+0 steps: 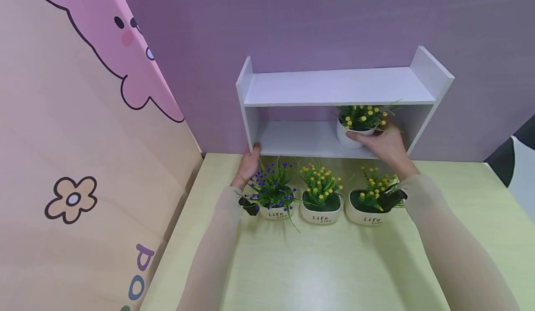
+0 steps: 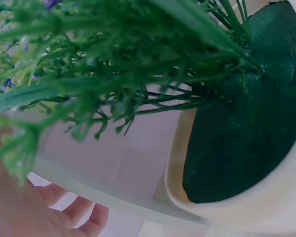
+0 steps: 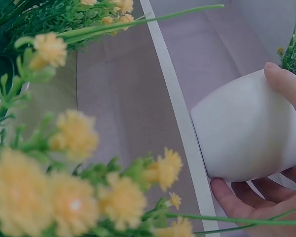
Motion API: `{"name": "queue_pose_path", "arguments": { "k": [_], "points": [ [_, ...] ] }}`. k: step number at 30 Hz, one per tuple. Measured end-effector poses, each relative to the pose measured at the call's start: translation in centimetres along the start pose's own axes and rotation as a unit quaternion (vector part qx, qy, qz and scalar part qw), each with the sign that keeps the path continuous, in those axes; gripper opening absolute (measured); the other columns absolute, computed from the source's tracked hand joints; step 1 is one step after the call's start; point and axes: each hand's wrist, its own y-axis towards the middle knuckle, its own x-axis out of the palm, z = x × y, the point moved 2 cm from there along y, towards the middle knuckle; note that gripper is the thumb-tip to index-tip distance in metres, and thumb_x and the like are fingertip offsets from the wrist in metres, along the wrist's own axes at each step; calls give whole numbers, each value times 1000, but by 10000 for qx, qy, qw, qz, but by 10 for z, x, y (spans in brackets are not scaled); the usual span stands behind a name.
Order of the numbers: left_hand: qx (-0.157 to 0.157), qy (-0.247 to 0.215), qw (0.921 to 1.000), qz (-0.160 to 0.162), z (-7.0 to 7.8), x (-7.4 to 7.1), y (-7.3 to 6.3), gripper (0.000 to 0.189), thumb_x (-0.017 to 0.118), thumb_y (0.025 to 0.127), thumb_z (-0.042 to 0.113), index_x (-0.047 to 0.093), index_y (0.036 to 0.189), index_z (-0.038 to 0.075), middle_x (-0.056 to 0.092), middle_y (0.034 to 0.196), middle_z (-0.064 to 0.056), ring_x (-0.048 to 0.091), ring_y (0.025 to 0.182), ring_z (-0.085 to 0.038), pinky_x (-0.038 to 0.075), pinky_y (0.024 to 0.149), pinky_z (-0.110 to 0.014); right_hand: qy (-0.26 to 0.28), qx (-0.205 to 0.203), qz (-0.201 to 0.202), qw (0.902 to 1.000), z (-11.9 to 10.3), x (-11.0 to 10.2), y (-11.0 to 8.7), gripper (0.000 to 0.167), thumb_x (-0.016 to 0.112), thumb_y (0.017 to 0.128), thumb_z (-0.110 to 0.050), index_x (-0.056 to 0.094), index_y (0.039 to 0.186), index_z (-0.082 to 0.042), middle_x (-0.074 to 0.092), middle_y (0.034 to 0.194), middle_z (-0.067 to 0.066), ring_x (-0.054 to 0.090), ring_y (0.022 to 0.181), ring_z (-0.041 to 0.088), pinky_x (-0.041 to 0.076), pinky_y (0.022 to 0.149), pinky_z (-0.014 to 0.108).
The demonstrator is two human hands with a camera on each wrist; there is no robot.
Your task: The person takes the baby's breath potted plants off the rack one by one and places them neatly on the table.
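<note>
A white two-tier shelf (image 1: 334, 88) stands against the purple wall. My left hand (image 1: 248, 165) holds its lower left corner; in the left wrist view the fingers (image 2: 79, 210) show beyond the board's edge. On the right part of the lower board sits a white pot (image 1: 345, 137) with yellow flowers (image 1: 362, 115). My right hand (image 1: 388, 145) grips this pot, thumb on its near side; in the right wrist view the fingers (image 3: 232, 197) curl around the white pot (image 3: 246, 128). Part of the plant is hidden under the upper board.
Three cream planters stand in a row before the shelf: one with purple flowers (image 1: 271, 185), one with yellow flowers in the middle (image 1: 321, 217), one with yellow flowers at right (image 1: 368, 217). The pale wooden table (image 1: 309, 269) extends in front. A printed panel (image 1: 96, 130) rises at left.
</note>
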Motion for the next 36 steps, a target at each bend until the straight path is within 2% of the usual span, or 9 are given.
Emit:
{"name": "queue_pose_path", "arguments": {
  "k": [8, 15, 20, 27, 32, 36],
  "points": [
    [-43, 48, 10000, -5, 0, 1, 1, 62, 30, 117, 37, 15, 172, 11, 35, 167, -26, 34, 157, -46, 26, 128, -64, 110, 166, -210, 9996, -3, -1, -7, 108, 86, 87, -53, 29, 166, -7, 45, 165, 21, 46, 149, 40, 41, 120, 58],
    [-38, 65, 10000, -25, -1, 0, 2, 62, 30, 118, 36, 14, 172, 10, 34, 168, -25, 32, 158, -45, 26, 129, -62, 193, 205, -204, 9994, -7, -1, -13, 103, 85, 87, -57, 34, 163, -9, 50, 161, 18, 53, 140, 33, 46, 113, 50],
    [23, 5, 10000, -34, 0, 1, 2, 61, 30, 118, 35, 15, 172, 10, 35, 167, -26, 33, 157, -45, 25, 129, -61, 251, 171, -188, 9994, -4, -2, -16, 102, 86, 88, -54, 34, 163, -8, 48, 162, 19, 50, 146, 38, 45, 116, 55],
    [62, -119, 9999, -15, -2, 1, 2, 61, 31, 118, 34, 16, 171, 9, 35, 166, -26, 32, 157, -44, 24, 130, -60, 110, 190, -231, 9995, -3, -4, -20, 103, 85, 87, -57, 36, 162, -6, 51, 159, 22, 52, 144, 40, 46, 113, 57],
    [90, -81, 9999, -38, -1, 1, 1, 61, 30, 118, 33, 14, 172, 10, 34, 166, -26, 32, 157, -44, 24, 130, -59, 130, 317, -343, 9988, -2, -6, -24, 108, 84, 87, -59, 33, 163, -2, 47, 161, 26, 49, 146, 44, 46, 114, 61],
    [91, -19, 9999, -37, -1, 2, 1, 60, 30, 118, 32, 15, 172, 9, 35, 165, -26, 35, 156, -45, 26, 129, -60, 115, 318, -381, 9987, -2, -7, -28, 107, 84, 87, -60, 33, 163, -4, 47, 161, 25, 49, 145, 43, 45, 114, 62]
  ]
}}
